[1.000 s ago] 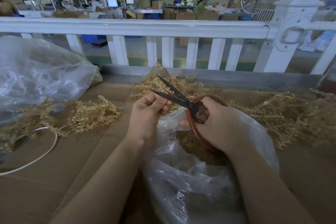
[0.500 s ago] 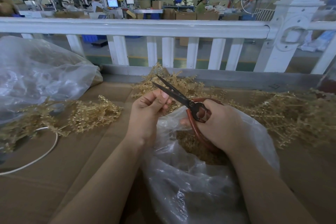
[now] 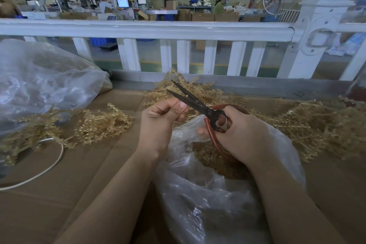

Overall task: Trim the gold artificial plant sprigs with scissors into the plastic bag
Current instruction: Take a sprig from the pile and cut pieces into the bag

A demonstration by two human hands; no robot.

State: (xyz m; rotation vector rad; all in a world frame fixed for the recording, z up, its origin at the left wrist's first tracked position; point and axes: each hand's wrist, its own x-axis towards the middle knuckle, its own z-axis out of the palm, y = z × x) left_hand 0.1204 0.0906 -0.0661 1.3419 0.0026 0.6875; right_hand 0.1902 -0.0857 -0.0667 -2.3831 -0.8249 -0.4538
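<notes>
My right hand (image 3: 240, 134) grips the red-handled scissors (image 3: 195, 103), whose dark blades stand slightly apart and point up-left. My left hand (image 3: 162, 119) has curled fingers just under the blades and pinches a small gold sprig piece, mostly hidden by the fingers. Below both hands lies the clear plastic bag (image 3: 208, 194), open, with gold trimmings (image 3: 210, 156) inside. Piles of gold sprigs lie at the left (image 3: 99, 125), behind the hands (image 3: 178, 87) and at the right (image 3: 316, 125).
Everything rests on brown cardboard (image 3: 69, 194). A large clear bag (image 3: 39, 85) lies at the far left, with a white cord (image 3: 45, 168) looping in front of it. A white railing (image 3: 158, 29) and post (image 3: 316, 31) close off the far side.
The scissor blades have narrowed from wide open and swung slightly up; my left hand has shifted a little under the blades. The bag and piles have not moved.
</notes>
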